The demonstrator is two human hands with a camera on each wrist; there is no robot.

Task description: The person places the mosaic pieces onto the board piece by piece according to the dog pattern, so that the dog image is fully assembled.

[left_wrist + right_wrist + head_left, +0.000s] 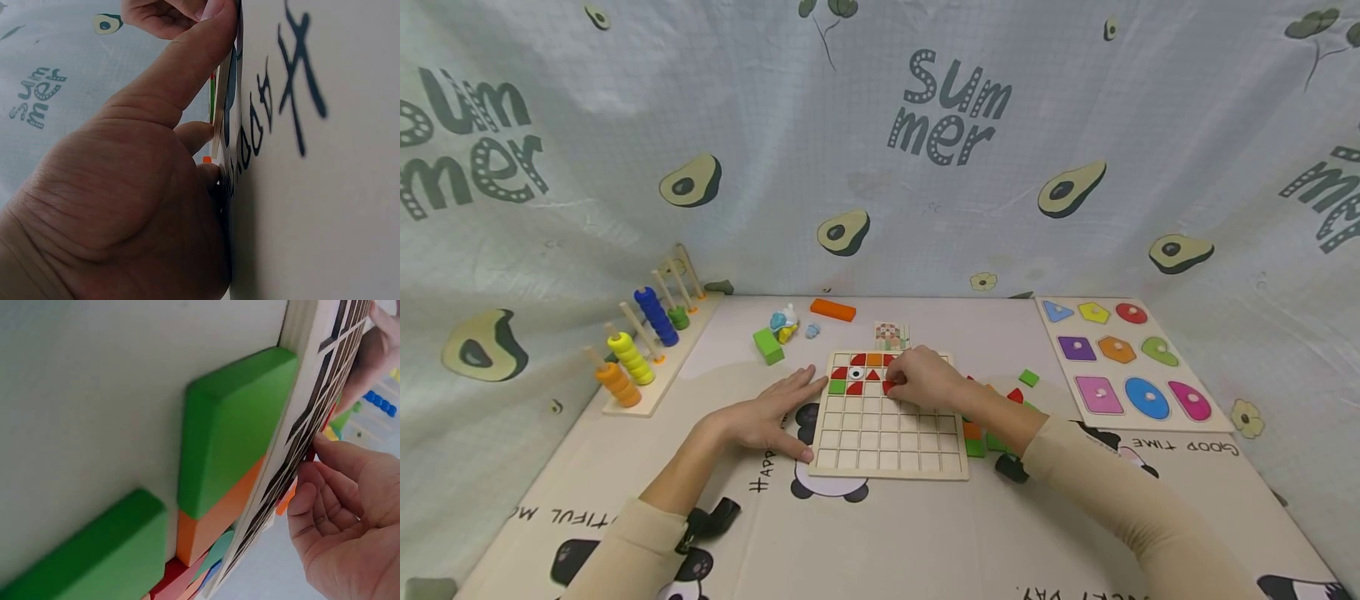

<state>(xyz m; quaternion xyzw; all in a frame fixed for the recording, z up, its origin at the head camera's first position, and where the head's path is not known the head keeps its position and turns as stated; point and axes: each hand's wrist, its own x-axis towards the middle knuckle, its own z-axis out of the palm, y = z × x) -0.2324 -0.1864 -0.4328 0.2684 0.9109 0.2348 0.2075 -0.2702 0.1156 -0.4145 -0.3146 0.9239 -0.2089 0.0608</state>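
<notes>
A wooden grid board lies on the table, its upper rows partly filled with red, orange and green pieces and one white piece with a black dot. My right hand is over the upper right of the filled part, thumb and fingertips pinching a small red piece at the board's surface. My left hand rests beside the board, fingers extended, with fingertips at the upper left edge and thumb by the lower left edge. In the left wrist view the left palm hides most of the board.
Loose green blocks and red and orange ones lie right of the board, partly under my right forearm. A small picture card sits behind it. A peg stacker stands left, a shape puzzle right. An orange block, a green block and a figurine lie behind.
</notes>
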